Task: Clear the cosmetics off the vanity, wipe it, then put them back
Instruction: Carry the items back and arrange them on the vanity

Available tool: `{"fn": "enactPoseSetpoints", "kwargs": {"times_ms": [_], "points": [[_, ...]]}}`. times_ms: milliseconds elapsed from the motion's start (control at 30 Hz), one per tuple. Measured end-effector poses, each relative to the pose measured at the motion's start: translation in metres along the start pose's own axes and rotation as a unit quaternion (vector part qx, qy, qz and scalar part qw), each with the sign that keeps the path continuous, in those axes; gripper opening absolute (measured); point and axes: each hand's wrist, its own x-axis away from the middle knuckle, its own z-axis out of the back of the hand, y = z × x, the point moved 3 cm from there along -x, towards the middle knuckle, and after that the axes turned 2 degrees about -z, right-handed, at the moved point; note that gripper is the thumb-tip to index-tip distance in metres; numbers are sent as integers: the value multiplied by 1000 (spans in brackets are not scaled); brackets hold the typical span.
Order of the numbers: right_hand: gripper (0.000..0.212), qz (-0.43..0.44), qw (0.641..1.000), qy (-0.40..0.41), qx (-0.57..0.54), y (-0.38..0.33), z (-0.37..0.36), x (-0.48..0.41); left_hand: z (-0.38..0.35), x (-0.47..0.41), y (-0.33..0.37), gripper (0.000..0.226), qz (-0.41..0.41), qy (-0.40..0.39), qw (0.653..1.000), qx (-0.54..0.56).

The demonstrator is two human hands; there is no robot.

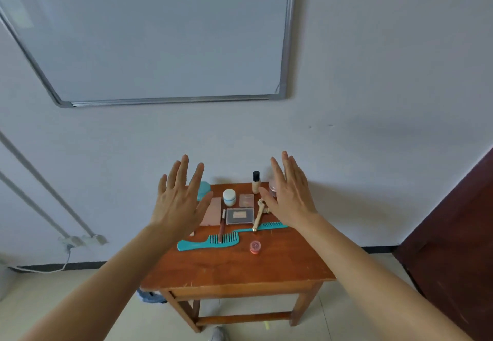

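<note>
A small wooden vanity table stands against the wall with cosmetics on its far half. There I see a white jar, a foundation bottle with a black cap, a dark compact, a pink palette, a wide teal comb, a thin teal comb, a small red pot and a brown tube. My left hand and my right hand hover above the table with fingers spread, holding nothing.
A whiteboard hangs on the wall above. A dark wooden door is at the right. A power strip with a cable lies at the wall on the left. A blue cloth sits under the table's left corner.
</note>
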Motion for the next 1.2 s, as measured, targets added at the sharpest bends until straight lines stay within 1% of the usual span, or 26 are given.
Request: {"fn": "enactPoseSetpoints", "kwargs": {"times_ms": [133,233,400,567,667,833,933,1033,1133,1200], "points": [[77,-38,999,-20,-10,-3,-28,-69,-33,-70,-46,74,1,-37,999,17],[77,-51,998,-45,-12,-8,-56,-110,-64,-112,-69,74,-3,-82,996,15],[73,-67,992,-106,-28,-16,-113,-143,-123,-153,-88,72,-9,-167,986,24],[74,-31,978,-198,-52,-15,-176,-159,-189,-169,-98,73,10,-238,968,82],[75,-13,971,-231,-61,-12,-216,-165,-228,-174,-102,71,37,-263,958,109],[80,-10,961,-267,-74,-12,-269,-162,-278,-171,-102,71,117,-251,942,191],[81,13,961,-264,-78,-13,-286,-158,-293,-165,-99,70,151,-225,937,222],[75,28,961,-259,-89,-12,-294,-157,-296,-165,-100,67,158,-179,943,234],[65,26,961,-253,-109,-14,-292,-161,-291,-168,-103,64,187,-162,938,244],[62,19,964,-235,-123,-17,-282,-167,-281,-168,-103,64,189,-141,939,248]]}}
